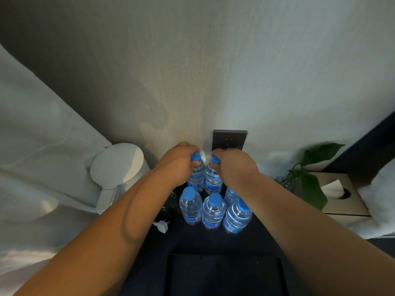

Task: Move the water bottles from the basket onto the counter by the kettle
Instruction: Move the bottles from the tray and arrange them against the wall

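Observation:
Several clear water bottles with blue caps and blue labels stand on a dark counter (263, 238) against the wall. My left hand (177, 163) grips the neck of the back-left bottle (196, 178). My right hand (235, 167) grips the neck of the back bottle beside it (212, 180). Both of these bottles are upright and side by side. In front stand three more bottles (190, 207), (213, 212), (237, 218), and another one (230, 196) is partly hidden under my right wrist. A white kettle (117, 167) stands left of them. The basket is not clearly seen.
A white plug (161, 226) lies on the counter left of the front bottles. A dark wall socket plate (229, 138) is behind my hands. A green plant (310, 180) and a tissue box (342, 195) are at the right. A dark recessed tray (224, 274) lies near me.

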{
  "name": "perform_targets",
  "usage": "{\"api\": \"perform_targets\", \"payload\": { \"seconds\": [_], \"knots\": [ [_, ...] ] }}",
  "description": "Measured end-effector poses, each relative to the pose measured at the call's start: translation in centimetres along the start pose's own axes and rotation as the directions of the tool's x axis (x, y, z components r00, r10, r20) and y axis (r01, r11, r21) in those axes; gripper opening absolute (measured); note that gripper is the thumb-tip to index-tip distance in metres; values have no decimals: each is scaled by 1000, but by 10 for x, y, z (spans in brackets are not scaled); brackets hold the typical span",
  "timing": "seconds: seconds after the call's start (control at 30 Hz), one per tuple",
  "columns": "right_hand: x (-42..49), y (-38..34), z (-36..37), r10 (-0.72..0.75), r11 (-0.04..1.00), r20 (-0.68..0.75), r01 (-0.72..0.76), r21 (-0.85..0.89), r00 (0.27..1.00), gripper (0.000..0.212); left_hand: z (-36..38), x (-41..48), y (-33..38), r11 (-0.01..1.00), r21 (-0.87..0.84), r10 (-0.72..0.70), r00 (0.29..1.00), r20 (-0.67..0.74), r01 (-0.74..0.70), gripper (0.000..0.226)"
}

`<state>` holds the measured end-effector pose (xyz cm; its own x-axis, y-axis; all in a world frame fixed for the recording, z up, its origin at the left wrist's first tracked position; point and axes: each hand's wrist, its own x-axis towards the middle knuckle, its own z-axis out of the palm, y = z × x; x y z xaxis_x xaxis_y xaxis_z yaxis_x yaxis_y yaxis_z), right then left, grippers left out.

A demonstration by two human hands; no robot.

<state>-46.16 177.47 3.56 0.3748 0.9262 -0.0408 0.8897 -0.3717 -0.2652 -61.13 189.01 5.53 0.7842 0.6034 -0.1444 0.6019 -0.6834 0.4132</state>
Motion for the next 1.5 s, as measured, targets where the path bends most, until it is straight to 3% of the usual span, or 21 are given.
{"api": "perform_targets", "payload": {
  "seconds": [0.53,0.67,0.8,1.0,1.5],
  "knots": [
    [-4,1,-7,-113,992,26,114,-45,993,32,-1,1,1,999,-7,-40,999,9,40,25],
    [-6,-1,-11,-41,997,-85,35,-72,995,37,2,0,2,999,-21,-48,999,-9,48,28],
    [-5,-2,-10,32,992,-56,-39,-121,998,45,4,-2,2,998,-38,-53,998,-26,52,35],
    [-4,-6,-12,-5,996,6,5,-85,1000,37,6,-2,0,997,-51,-62,998,-27,60,33],
    [-9,-5,-11,-13,999,-9,13,-49,1000,25,7,-6,2,996,-73,-64,996,-57,60,26]
  ]
}}
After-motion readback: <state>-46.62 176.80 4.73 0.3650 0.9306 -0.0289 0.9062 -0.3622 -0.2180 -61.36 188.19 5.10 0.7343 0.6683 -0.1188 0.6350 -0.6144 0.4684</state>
